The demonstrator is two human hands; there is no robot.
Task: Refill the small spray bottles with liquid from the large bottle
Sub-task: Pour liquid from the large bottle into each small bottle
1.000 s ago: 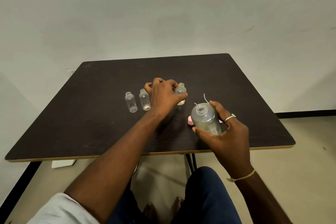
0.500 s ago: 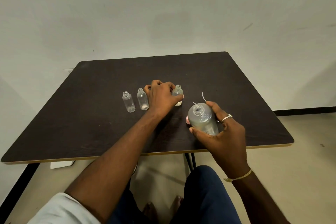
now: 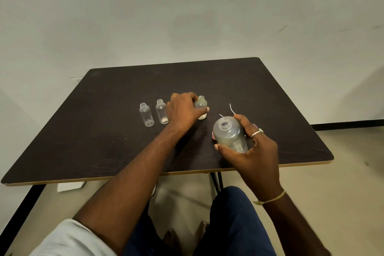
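Large bottle [image 3: 229,136] label unreadable, uncapped, gripped by right hand [image 3: 252,153], three small bottles visible, rightmost small bottle [image 3: 201,108] gripped by left hand [image 3: 182,113], dark desk [image 3: 104,131].

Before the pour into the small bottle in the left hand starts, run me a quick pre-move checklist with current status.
1. Large bottle uncapped: ok, its mouth is open.
2. Large bottle secured: ok, the right hand grips its body, tilted toward the small bottles.
3. Target small bottle uncapped and upright: ok, open neck visible.
4. Target steadied: ok, the left hand is wrapped around it on the table.
5. Other two small bottles clear of the pour: ok, they stand upright and open beyond the left hand.
6. Liquid level in the large bottle: cannot tell, the wall is cloudy.
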